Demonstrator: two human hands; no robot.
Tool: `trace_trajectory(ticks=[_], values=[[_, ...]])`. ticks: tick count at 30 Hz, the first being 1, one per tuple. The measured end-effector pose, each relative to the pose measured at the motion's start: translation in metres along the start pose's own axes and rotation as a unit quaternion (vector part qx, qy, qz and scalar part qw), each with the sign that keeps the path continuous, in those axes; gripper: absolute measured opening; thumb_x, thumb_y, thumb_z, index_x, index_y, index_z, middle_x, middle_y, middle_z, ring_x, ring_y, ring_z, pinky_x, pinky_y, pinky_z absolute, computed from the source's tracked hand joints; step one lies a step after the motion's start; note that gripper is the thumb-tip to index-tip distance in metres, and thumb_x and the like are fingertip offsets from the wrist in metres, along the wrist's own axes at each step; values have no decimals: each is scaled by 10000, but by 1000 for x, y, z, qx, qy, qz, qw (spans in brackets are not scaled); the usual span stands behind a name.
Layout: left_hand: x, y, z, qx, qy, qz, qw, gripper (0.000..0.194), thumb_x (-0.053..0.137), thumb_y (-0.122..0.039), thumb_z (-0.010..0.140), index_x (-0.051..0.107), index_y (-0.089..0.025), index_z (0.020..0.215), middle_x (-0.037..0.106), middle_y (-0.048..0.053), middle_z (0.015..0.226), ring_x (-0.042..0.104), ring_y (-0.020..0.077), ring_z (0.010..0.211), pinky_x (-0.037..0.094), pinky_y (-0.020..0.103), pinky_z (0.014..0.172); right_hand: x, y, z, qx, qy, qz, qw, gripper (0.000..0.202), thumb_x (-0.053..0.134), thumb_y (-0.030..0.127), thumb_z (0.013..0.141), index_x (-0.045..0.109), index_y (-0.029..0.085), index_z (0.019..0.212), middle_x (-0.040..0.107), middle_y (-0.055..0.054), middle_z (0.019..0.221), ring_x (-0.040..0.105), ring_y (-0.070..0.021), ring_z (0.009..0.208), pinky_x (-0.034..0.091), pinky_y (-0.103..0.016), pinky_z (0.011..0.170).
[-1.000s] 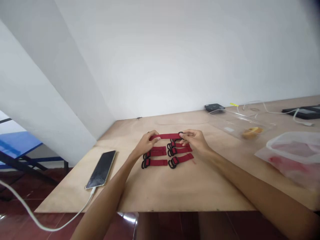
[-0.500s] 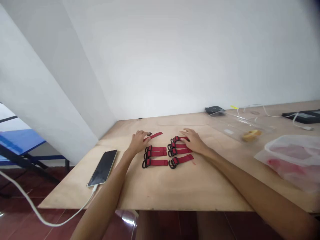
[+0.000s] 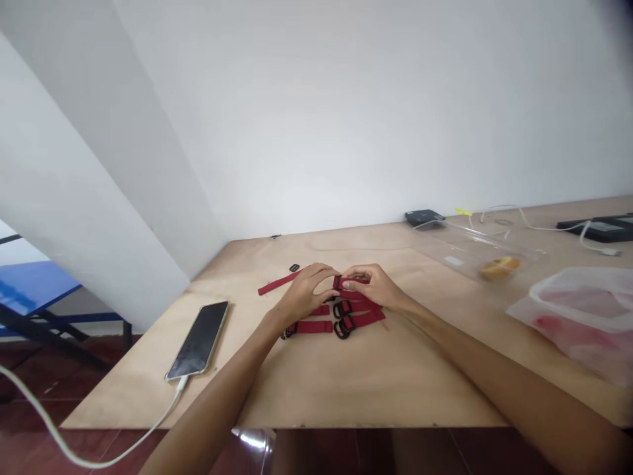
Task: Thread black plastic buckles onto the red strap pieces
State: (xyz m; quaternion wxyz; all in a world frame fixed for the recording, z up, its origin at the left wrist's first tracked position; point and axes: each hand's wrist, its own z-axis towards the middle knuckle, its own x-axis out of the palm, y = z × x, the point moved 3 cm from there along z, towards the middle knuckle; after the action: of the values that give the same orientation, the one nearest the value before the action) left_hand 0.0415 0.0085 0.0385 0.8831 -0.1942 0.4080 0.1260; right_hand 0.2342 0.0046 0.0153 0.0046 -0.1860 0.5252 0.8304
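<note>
My right hand point(image 3: 378, 287) pinches a short red webbing strap point(image 3: 355, 280) at the far end of the right-hand row. My left hand point(image 3: 309, 288) arches in from the left, its thumb and fingertips on either side of that strap's black buckle point(image 3: 337, 282). Nearer me in the same row, more red straps with black buckles and rings point(image 3: 343, 323) lie side by side. Under my left hand lies another row of red straps point(image 3: 316, 326), partly hidden. Beyond my left wrist rest a loose red strap point(image 3: 274, 285) and a separate black slide buckle point(image 3: 295, 268).
A phone point(image 3: 200, 340) on a white charging cable point(image 3: 106, 464) lies at left. To the right are a clear plastic tray point(image 3: 452, 247) near a yellowish piece point(image 3: 500, 268), a translucent bag point(image 3: 573, 316) with red inside, and black devices point(image 3: 425, 216) by the wall.
My left hand has left the loose strap and slide buckle and moved right to the far right-hand strap. My right hand has closed on that strap. The loose strap now lies further left.
</note>
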Motion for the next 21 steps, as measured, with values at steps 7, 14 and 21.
trace_trajectory(ticks=[7, 14, 21], values=[[-12, 1, -4, -20, -29, -16, 999, 291, 632, -326, 925, 645, -212, 1193, 664, 114, 1152, 609, 249, 1102, 505, 416, 959, -4, 6, -4, 57, -3, 51, 997, 330, 748, 436, 765, 754, 158, 941, 748, -69, 876, 654, -179, 709, 518, -304, 664], [-2, -5, -4, 12, -53, -21, 998, 237, 670, -278, 900, 677, -189, 1120, 685, 112, 1056, 620, 243, 1030, 520, 413, 910, 5, 8, -10, 70, -11, 96, 993, 302, 769, 433, 758, 726, 155, 868, 699, -38, 741, 615, -152, 642, 492, -281, 614], [-1, -12, -2, 32, -89, -11, 995, 191, 683, -255, 888, 682, -230, 1078, 641, 104, 1145, 587, 250, 1101, 489, 457, 957, 12, 7, -9, 74, -2, 187, 980, 359, 848, 372, 686, 713, 190, 964, 725, -42, 948, 669, -174, 824, 528, -300, 760]])
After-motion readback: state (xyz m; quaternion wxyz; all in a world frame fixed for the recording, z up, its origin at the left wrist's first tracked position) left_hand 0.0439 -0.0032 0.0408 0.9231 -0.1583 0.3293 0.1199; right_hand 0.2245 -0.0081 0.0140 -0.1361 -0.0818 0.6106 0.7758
